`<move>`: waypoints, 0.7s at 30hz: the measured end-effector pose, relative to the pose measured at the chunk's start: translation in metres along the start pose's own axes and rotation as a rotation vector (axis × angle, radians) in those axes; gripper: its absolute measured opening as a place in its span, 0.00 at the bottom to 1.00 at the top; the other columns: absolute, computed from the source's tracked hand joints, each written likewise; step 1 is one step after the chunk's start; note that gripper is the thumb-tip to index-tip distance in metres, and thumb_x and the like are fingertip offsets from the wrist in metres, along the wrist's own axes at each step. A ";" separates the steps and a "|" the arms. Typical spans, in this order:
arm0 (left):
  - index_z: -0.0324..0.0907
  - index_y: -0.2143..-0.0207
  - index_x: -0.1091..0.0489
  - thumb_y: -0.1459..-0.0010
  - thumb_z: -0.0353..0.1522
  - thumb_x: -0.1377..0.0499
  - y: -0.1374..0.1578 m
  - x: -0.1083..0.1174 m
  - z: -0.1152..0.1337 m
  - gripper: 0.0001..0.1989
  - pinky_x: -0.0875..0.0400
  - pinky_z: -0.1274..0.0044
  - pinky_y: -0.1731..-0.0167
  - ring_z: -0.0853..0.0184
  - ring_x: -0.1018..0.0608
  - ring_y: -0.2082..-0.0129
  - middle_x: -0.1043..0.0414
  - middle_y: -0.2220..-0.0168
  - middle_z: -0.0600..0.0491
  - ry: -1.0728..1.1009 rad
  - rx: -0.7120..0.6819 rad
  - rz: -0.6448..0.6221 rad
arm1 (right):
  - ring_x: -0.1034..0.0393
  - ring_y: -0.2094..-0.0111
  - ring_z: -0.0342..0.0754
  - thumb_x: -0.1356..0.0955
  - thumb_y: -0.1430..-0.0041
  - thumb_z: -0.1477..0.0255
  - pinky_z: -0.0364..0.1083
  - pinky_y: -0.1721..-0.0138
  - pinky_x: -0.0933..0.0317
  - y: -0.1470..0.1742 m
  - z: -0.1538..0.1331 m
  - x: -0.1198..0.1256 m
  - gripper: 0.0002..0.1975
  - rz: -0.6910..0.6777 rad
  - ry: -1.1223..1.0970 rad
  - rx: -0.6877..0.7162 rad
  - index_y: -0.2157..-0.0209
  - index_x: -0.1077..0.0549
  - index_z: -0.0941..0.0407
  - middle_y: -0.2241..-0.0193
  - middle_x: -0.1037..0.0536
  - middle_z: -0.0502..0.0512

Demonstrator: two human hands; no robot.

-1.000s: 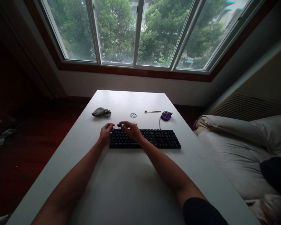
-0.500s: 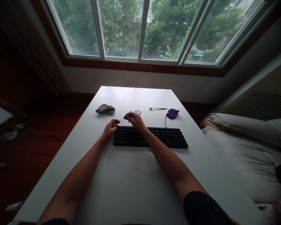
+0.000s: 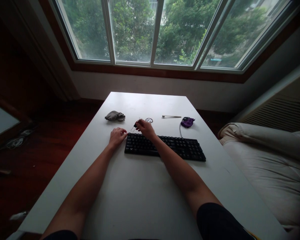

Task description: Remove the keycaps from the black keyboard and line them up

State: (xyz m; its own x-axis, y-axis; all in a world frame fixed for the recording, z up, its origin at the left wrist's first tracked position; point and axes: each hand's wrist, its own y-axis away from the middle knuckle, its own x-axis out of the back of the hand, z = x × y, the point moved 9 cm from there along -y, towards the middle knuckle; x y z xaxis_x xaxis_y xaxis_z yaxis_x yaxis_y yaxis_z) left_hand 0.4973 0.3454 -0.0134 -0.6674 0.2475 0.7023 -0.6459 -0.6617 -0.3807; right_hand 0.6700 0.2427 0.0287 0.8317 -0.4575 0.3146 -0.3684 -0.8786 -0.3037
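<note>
A person's right hand (image 3: 145,129) pinched a small wire tool (image 3: 135,125) near the far side of a black keyboard (image 3: 168,146), between the white table's (image 3: 130,193) left and right edges; the left hand (image 3: 117,136) curled alongside, its grip unclear.

Trees (image 3: 132,30) outside a window (image 3: 157,31), pale sofa (image 3: 262,163), reddish floor (image 3: 57,140)

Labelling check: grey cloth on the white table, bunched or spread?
Bunched: the grey cloth forms a raised, wrinkled heap on the table.
</note>
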 end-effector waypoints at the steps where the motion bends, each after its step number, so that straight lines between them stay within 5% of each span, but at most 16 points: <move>1: 0.46 0.66 0.20 0.43 0.40 0.36 0.000 0.000 0.001 0.08 0.37 0.69 0.56 0.58 0.28 0.63 0.26 0.67 0.48 0.002 0.009 -0.007 | 0.21 0.70 0.46 0.32 0.36 0.63 0.43 0.70 0.27 0.000 -0.001 -0.001 0.09 0.000 -0.002 -0.001 0.63 0.27 0.54 0.70 0.19 0.52; 7: 0.47 0.63 0.22 0.44 0.35 0.38 0.003 -0.005 0.008 0.07 0.37 0.73 0.64 0.64 0.27 0.71 0.26 0.73 0.55 0.064 0.018 -0.175 | 0.20 0.70 0.46 0.33 0.35 0.62 0.43 0.70 0.27 -0.002 0.003 -0.015 0.10 -0.042 -0.029 -0.029 0.63 0.28 0.54 0.70 0.19 0.51; 18: 0.47 0.61 0.22 0.44 0.37 0.38 0.003 -0.005 0.009 0.09 0.36 0.73 0.64 0.64 0.26 0.71 0.22 0.68 0.53 0.084 -0.020 -0.188 | 0.23 0.75 0.44 0.34 0.33 0.69 0.42 0.69 0.32 -0.019 0.008 -0.026 0.06 -0.129 0.107 -0.099 0.64 0.27 0.55 0.75 0.20 0.49; 21: 0.47 0.61 0.22 0.43 0.39 0.38 0.003 -0.004 0.010 0.10 0.36 0.73 0.65 0.64 0.26 0.70 0.22 0.68 0.53 0.087 -0.033 -0.189 | 0.23 0.72 0.46 0.33 0.33 0.69 0.43 0.66 0.34 -0.018 -0.014 -0.036 0.07 -0.202 0.237 0.011 0.65 0.25 0.54 0.75 0.20 0.50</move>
State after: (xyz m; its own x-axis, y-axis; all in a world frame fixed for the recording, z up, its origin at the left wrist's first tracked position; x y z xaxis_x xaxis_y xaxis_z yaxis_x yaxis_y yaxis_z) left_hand 0.5014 0.3354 -0.0115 -0.5617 0.4259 0.7093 -0.7734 -0.5748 -0.2673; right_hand 0.6403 0.2731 0.0356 0.7671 -0.2936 0.5704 -0.1999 -0.9542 -0.2225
